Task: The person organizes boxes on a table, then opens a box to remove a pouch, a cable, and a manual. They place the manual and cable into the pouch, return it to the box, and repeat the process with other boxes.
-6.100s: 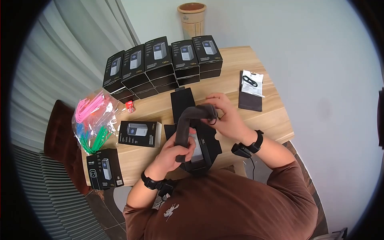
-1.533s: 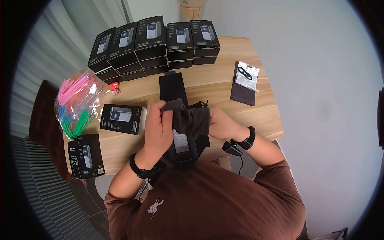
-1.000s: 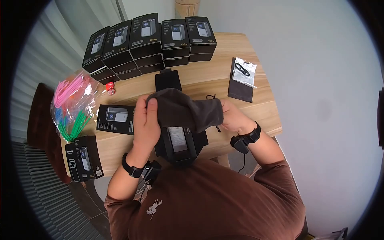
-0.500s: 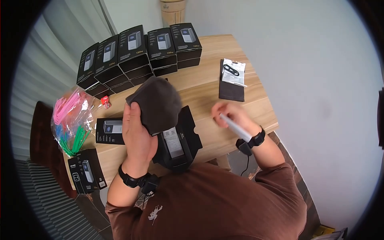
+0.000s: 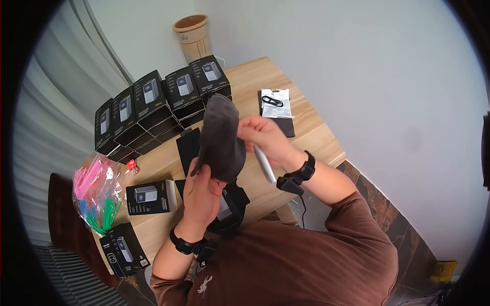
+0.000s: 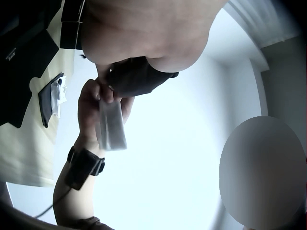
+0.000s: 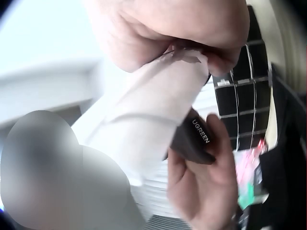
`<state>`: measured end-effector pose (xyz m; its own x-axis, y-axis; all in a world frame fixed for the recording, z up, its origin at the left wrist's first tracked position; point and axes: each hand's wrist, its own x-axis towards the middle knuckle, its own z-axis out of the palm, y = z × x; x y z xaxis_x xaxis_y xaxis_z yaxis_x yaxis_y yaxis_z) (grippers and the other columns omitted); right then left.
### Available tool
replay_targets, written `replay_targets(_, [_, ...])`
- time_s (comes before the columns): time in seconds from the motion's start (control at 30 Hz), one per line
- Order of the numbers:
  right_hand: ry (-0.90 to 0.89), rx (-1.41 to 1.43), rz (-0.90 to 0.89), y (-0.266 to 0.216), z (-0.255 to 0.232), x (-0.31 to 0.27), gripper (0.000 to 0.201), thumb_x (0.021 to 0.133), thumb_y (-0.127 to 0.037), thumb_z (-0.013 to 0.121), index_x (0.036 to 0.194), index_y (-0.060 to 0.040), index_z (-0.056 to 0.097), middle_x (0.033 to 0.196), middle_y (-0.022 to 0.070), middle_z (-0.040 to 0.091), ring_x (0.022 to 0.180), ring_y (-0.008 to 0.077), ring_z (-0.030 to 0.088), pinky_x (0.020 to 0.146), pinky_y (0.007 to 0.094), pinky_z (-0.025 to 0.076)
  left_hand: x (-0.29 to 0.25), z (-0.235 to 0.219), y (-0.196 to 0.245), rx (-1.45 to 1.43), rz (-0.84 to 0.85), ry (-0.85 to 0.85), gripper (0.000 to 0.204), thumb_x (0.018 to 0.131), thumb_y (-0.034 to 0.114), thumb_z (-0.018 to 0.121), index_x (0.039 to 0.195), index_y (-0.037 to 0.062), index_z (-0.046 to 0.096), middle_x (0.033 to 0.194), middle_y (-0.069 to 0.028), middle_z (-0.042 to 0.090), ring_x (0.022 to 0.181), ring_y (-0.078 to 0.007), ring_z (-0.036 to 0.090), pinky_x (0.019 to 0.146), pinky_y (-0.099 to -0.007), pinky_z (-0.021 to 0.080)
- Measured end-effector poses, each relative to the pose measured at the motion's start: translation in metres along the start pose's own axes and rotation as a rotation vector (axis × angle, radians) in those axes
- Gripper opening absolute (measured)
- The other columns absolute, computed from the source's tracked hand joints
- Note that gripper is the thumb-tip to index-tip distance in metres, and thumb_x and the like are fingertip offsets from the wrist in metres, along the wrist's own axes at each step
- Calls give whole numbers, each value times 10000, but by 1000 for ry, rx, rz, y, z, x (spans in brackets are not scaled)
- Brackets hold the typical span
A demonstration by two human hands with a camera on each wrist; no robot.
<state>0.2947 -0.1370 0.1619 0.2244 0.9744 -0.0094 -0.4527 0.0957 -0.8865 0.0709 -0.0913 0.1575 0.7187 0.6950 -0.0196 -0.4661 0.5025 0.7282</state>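
My left hand (image 5: pixel 200 200) grips a dark grey drawstring pouch (image 5: pixel 220 135), raised above the table; the right wrist view shows "UGREEN" lettered on the pouch (image 7: pixel 189 143). My right hand (image 5: pixel 269 142) is at the pouch's right side and pinches a flat white packet (image 5: pixel 264 164), which slants down towards the wrist. In the left wrist view the white packet (image 6: pixel 112 125) looks slightly translucent and hangs from the fingers. Below the pouch lies an opened black box (image 5: pixel 232 206), partly hidden by the left hand.
Stacked black boxes (image 5: pixel 149 92) line the back left. A single black box (image 5: pixel 147 197), a bag of coloured ties (image 5: pixel 97 186) and another box (image 5: pixel 122 251) stand at left. At right, a white packet with a black cable (image 5: pixel 275 104) lies on a dark pouch (image 5: pixel 286 126).
My right hand came away from the pouch with the white packet, then moved back to the pouch's side. The pouch now stands more upright in my left hand. The head view has turned.
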Motion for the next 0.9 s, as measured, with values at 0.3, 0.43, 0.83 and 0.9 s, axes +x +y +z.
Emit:
replay_targets(0.3, [35,-1062,-112,19,-75,48,162,907,-214,742,947,-62,783,805,100,750,746,207,725,685,362,555,-7,-6,6,437,-468,-79,225,1087,150,533,1279,44,484,1273,-187,692,1075,-300,736,951,-376,575])
replay_targets(0.43, [249,-1545,-177,54,-90,33,189,903,-236,688,1010,-96,757,905,165,760,896,374,732,763,479,587,-27,-9,6,616,-446,-241,197,1064,93,588,1241,23,537,1208,-148,716,1062,-217,719,963,-340,557])
replay_targets(0.83, [336,-1707,-48,60,-125,3,355,896,-209,634,1212,-60,699,940,152,758,911,347,745,771,474,597,-53,-21,8,625,-396,-264,149,1049,14,586,1197,16,605,1169,-98,729,1081,-151,692,963,-291,536])
replay_targets(0.9, [355,-1698,-4,56,-134,2,390,894,-208,619,1246,-57,695,947,156,758,919,347,744,785,475,598,-53,-20,7,616,-391,-250,145,1041,-11,573,1180,19,600,1154,-110,727,1069,-173,696,964,-311,540])
